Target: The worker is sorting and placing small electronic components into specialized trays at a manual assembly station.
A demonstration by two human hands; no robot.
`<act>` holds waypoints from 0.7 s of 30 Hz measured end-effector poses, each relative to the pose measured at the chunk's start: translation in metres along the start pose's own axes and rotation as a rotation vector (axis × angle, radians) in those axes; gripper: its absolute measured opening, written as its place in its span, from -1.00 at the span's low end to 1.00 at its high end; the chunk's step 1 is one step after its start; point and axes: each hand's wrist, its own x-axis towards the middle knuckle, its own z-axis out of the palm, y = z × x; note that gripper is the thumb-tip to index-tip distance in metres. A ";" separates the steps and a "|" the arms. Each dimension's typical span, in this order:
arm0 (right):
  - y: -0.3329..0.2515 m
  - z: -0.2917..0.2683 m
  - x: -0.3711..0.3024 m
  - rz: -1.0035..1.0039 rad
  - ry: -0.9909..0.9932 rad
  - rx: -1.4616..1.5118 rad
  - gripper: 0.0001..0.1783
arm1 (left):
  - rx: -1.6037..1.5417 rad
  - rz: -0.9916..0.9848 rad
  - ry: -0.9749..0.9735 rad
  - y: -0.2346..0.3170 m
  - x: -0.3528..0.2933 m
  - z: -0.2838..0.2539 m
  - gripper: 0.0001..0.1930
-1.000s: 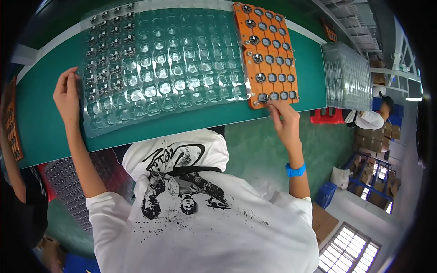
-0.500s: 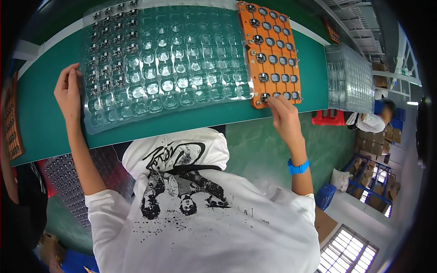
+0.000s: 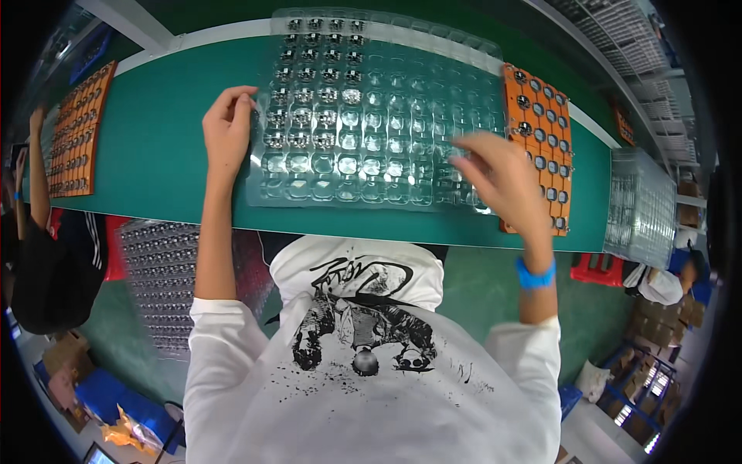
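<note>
A clear plastic tray (image 3: 371, 165) with rows of round pockets lies on the green table. Small black-and-silver electronic parts (image 3: 301, 117) fill several pockets on its left side. My left hand (image 3: 229, 127) is at the tray's left edge, thumb and fingers closed together on the rim. Over the right part of the tray is my right hand (image 3: 502, 174), smeared by motion, thumb and forefinger bent toward each other; whatever sits between them is too blurred to name. Just right of it stands an orange plate (image 3: 547, 131) with round holes, some parts in its left column, partly hidden by the hand.
Stacked clear trays (image 3: 640, 205) stand at the table's right end. Another orange plate (image 3: 81, 131) with parts lies at the left, near a person in black (image 3: 58, 271). Below the table edge are a filled tray (image 3: 162, 286) and a red stool (image 3: 597, 269).
My right hand has left the orange plate's near corner and moved left over the tray. My left hand stays at the tray's left edge. The whole view has shifted.
</note>
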 end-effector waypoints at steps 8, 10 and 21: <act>-0.024 0.079 0.132 -0.138 -0.182 -0.317 -0.84 | -0.044 -0.033 0.022 0.007 0.003 0.000 -0.83; -0.028 0.070 0.138 -0.126 -0.186 -0.308 -0.88 | -0.052 -0.033 0.004 0.008 0.002 -0.002 -0.83; -0.017 0.055 0.142 -0.378 0.104 -0.006 -0.91 | 0.002 0.040 0.024 0.003 0.000 -0.002 -0.83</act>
